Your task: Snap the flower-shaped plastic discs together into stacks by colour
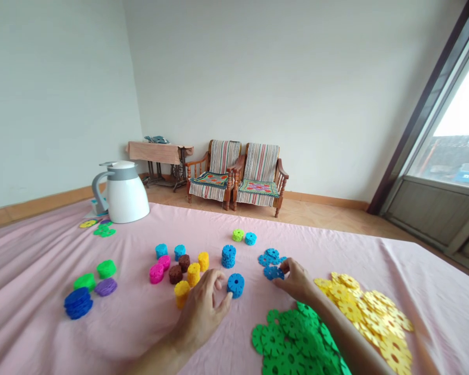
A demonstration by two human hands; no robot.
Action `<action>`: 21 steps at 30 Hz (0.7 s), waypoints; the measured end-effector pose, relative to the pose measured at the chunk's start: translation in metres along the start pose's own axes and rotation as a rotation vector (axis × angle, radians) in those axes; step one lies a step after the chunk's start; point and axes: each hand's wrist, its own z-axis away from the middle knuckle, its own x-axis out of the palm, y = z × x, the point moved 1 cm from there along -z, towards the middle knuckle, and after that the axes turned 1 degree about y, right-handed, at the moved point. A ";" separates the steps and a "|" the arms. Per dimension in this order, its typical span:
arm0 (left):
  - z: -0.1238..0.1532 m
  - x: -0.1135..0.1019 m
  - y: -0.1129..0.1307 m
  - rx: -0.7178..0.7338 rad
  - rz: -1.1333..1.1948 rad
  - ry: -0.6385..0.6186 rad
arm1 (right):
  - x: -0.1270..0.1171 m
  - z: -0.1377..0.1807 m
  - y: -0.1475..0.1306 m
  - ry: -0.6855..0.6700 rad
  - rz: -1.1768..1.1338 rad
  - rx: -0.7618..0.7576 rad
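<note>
My left hand (205, 307) rests on the pink cloth, fingers curled beside a short blue stack of discs (235, 285), its fingertips touching the stack's left side. My right hand (295, 278) reaches to a few loose blue snowflake discs (272, 259) and pinches one blue disc (274, 273) at its edge. A taller blue stack (229, 255) stands just behind. Yellow stacks (193, 273), brown stacks (179, 269) and pink stacks (159, 269) sit to the left of my left hand.
A heap of green discs (293, 341) and a heap of yellow discs (369, 312) lie near my right forearm. Blue, green and purple stacks (89, 289) sit at left. A white kettle (124, 191) stands at the far left; two chairs (238, 177) beyond.
</note>
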 end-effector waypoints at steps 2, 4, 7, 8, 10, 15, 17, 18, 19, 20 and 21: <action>0.004 0.000 0.001 0.014 0.020 0.059 | 0.000 0.011 -0.014 0.000 -0.064 -0.052; 0.006 -0.001 0.002 0.029 0.081 0.120 | 0.000 0.023 -0.033 0.012 -0.110 -0.119; 0.004 -0.004 0.005 0.048 0.200 0.213 | 0.004 0.037 -0.063 -0.015 -0.150 -0.216; 0.004 -0.006 0.005 0.050 0.227 0.245 | 0.006 0.040 -0.072 -0.036 -0.150 -0.225; 0.002 -0.009 0.004 0.037 0.269 0.306 | 0.012 0.043 -0.085 -0.066 -0.153 -0.235; 0.001 -0.011 -0.003 -0.018 0.367 0.342 | 0.025 0.040 -0.098 -0.078 -0.127 -0.263; 0.001 -0.010 -0.004 -0.026 0.387 0.333 | 0.028 0.038 -0.099 -0.093 -0.110 -0.261; 0.001 -0.010 -0.005 -0.030 0.398 0.327 | 0.029 0.038 -0.099 -0.100 -0.100 -0.260; 0.001 -0.009 -0.004 -0.034 0.408 0.320 | 0.029 0.038 -0.099 -0.105 -0.089 -0.260; 0.001 -0.009 -0.004 -0.036 0.416 0.313 | 0.029 0.038 -0.100 -0.107 -0.080 -0.262; 0.001 -0.009 -0.003 -0.036 0.420 0.306 | 0.029 0.039 -0.100 -0.110 -0.076 -0.266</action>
